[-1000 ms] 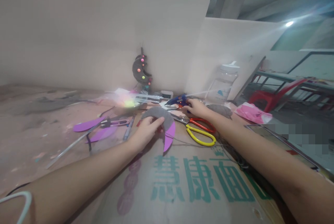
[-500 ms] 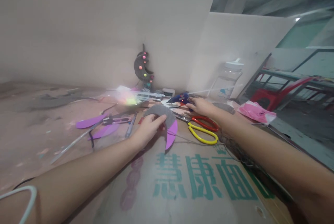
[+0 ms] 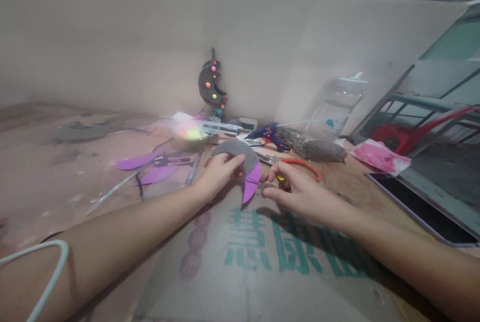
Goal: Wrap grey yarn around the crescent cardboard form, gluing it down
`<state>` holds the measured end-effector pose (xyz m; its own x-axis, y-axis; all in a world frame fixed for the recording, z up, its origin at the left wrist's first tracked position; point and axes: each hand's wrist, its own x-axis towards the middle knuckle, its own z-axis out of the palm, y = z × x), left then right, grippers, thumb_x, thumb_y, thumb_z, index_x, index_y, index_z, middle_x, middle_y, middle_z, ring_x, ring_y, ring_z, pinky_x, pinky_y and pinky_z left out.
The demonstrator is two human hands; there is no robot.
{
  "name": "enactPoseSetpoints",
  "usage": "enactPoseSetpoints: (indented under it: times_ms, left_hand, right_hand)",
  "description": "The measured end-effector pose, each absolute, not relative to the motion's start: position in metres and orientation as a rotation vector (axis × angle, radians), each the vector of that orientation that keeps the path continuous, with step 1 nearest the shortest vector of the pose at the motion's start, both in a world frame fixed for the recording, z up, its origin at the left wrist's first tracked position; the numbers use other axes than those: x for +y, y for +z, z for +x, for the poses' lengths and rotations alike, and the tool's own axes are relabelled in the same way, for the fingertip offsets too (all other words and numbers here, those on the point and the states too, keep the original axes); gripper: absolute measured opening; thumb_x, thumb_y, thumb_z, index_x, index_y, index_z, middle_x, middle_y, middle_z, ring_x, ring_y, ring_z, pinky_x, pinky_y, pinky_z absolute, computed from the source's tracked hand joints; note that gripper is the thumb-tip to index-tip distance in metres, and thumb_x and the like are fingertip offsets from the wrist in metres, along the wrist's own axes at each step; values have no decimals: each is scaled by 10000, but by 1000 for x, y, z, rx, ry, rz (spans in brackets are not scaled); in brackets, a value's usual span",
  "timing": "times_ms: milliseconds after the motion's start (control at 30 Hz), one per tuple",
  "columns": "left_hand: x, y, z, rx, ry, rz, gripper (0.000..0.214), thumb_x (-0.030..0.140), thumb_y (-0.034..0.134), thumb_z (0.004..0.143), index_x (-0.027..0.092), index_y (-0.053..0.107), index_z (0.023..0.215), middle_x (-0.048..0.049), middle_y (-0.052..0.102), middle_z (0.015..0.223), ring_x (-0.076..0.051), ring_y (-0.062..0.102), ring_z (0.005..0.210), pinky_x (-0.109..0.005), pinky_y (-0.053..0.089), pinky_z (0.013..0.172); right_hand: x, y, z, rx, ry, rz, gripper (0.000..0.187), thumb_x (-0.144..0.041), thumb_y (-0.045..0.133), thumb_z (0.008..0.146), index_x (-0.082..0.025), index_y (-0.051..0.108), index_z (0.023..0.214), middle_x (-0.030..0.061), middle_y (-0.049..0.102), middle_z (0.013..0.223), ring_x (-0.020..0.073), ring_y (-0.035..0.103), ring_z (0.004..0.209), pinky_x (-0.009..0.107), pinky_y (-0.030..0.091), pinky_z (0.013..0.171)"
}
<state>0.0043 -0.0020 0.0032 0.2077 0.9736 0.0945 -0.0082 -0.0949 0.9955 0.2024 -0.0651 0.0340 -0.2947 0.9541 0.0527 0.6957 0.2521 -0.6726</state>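
My left hand (image 3: 221,172) is closed on a crescent moon cutout (image 3: 252,187), gripping its inner side. Grey yarn covers the crescent's upper part, while its lower tip is bare purple. A thin strand of yarn crosses the purple part and runs toward my right hand (image 3: 292,184). That hand is just right of the tip, its thumb and curled fingers apart; whether the strand touches them is hard to see. Behind it lie scissors (image 3: 305,164) with red and yellow handles, partly hidden. Farther back rests a skein of grey yarn (image 3: 322,150).
A blue glue gun (image 3: 272,134) lies near the wall. A decorated crescent (image 3: 208,84) stands against it. Purple cutouts (image 3: 137,161) and a cutter (image 3: 176,161) lie left. On the right are a bottle (image 3: 335,107), a pink packet (image 3: 380,156) and a phone (image 3: 420,207). Printed cardboard (image 3: 210,292) spreads in front.
My right hand has come back from beside the glue gun to the crescent's purple tip. My left hand still holds the crescent. The view has shifted, uncovering the phone and skein.
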Motion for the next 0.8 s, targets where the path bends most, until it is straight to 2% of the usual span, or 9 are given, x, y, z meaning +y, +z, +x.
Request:
enactPoseSetpoints:
  times_ms: [100,200,267,367,500,567,633,700,800]
  left_hand:
    - [-1,1,3,1011,1121,1387,329,451,622,772,146,594,655,-35,621,624,-146,567,603,-278,406,618]
    - [1,-2,2,1012,1123,1398,343,458,618,781,146,585,643,-31,614,621,-138,561,597,-274,403,623]
    - [2,-3,1,1006,1134,1414,351,464,620,781,145,587,640,-30,612,621,-137,558,600,-272,403,627]
    - [4,-5,-1,998,1134,1434,359,471,617,786,144,595,641,-31,618,627,-139,562,609,-272,407,638]
    - [4,-6,0,1004,1117,1437,352,470,616,786,140,609,661,-32,623,642,-145,578,623,-274,416,641]
    - [3,-5,0,1002,1109,1430,345,465,615,784,141,605,667,-31,622,635,-143,577,609,-273,414,626]
    - [2,-3,1,995,1117,1411,335,459,621,777,143,595,668,-26,615,616,-138,566,587,-271,411,614]
    - [1,-2,1,982,1131,1381,332,458,628,770,144,587,671,-22,609,606,-136,564,581,-271,415,615]
    - [0,-1,2,975,1136,1344,347,469,628,769,141,581,669,-27,608,610,-142,573,596,-276,426,630]
  right_hand:
    - [-69,32,198,-2026,1041,-1415,352,-393,607,819,-249,477,1113,12,656,847,142,599,626,249,444,510]
    - [-72,50,201,-2158,1169,-1413,410,-341,544,873,-229,461,1259,-11,657,719,153,629,673,252,464,591]
    - [-75,70,206,-2282,1062,-1483,395,-349,523,895,-214,510,1266,-14,664,689,153,632,682,253,453,621]
    - [-77,96,217,-2407,745,-1564,340,-428,511,898,-243,650,1147,-12,664,697,141,601,627,248,418,580]
    - [-70,101,225,-2430,477,-1631,322,-439,568,850,-262,704,1082,16,715,887,180,644,731,276,458,639]
    - [-65,90,223,-2345,374,-1615,376,-405,604,827,-259,661,1169,39,708,1062,218,661,868,307,491,724]
    - [-63,73,217,-2227,407,-1555,474,-406,615,827,-257,568,1275,68,646,1229,221,663,904,313,517,716]
    - [-62,55,208,-2080,670,-1514,518,-430,586,850,-250,469,1322,103,622,1244,167,665,711,284,518,552]
    - [-62,35,199,-1829,1103,-1489,450,-418,533,883,-232,401,1271,84,675,1029,102,564,454,256,463,385]
